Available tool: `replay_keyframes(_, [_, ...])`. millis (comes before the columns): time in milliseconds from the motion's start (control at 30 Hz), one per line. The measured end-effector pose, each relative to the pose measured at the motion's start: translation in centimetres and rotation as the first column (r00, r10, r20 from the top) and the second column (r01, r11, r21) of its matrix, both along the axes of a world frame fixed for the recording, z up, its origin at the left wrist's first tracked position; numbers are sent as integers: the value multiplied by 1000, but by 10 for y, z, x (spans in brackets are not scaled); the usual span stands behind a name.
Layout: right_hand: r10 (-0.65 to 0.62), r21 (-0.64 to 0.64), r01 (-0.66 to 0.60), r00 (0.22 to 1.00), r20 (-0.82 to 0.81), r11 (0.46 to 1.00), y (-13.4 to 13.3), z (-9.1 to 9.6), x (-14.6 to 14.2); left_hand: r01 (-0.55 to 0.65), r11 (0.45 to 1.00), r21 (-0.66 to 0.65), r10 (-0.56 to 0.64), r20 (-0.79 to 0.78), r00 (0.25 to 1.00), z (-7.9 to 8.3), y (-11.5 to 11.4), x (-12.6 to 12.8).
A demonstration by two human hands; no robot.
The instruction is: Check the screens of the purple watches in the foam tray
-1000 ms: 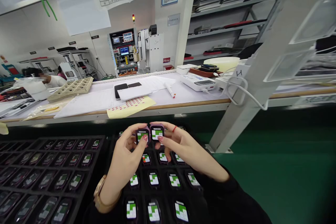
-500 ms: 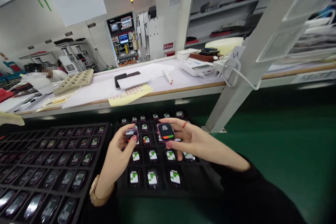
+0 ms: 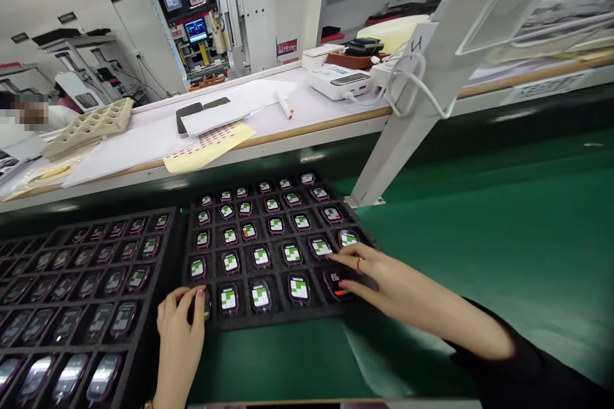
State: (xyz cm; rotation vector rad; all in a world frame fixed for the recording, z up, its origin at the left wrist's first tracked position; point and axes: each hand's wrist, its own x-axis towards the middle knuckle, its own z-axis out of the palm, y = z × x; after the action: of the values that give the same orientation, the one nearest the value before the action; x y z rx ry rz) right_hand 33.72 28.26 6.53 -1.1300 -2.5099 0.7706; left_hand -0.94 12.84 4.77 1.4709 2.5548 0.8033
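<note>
Near the front right corner of the black foam tray (image 3: 307, 319), my right hand (image 3: 378, 275) has thumb and fingers around a dark-screened smartwatch (image 3: 336, 281) that sits in its compartment. At the front left corner, my left hand (image 3: 181, 316) pinches another smartwatch (image 3: 207, 308) at its compartment; my fingers hide most of this one. Several smartwatches with green and white screens, such as one smartwatch (image 3: 260, 294), lie face up in the tray's other compartments. One in the middle shows orange as well.
A second black tray (image 3: 165, 281) with several dark-screened watches stands at left. Behind the trays runs a raised shelf (image 3: 268, 134) with papers, a phone (image 3: 186, 118), a marker (image 3: 284, 104) and a white device (image 3: 338, 80). A white post (image 3: 407, 108) rises at right from the green mat (image 3: 480, 223).
Both hands have come down from above the tray and moved apart. The two watches they held up are now at the front corner compartments. The camera view has tilted downward.
</note>
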Motion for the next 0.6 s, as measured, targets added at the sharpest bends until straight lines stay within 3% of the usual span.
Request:
replay_keyframes(67, [24,55,-22,999,-34,998,1,7,-10,5,1000,5,-5,-44,999,4,5,3])
replay_keyframes(167, [143,33,-144,990,18,989,-3,13,-35,89,996,-29,-90,-70,993,9,14,12])
replay_keyframes(300, [115,61,-117,993,33,991,-11,5,-64,209,973,-94,-214,-49,976,7,23,24])
replay_keyframes(433, [146,26,-146,989,-25,989,-13,2,-67,233,965,-118,-232,22,973,10,21,27])
replay_keyframes(600, [186,-77,-192,980,-73,979,-16,11,-60,265,955,-134,-238,188,953,26,10,25])
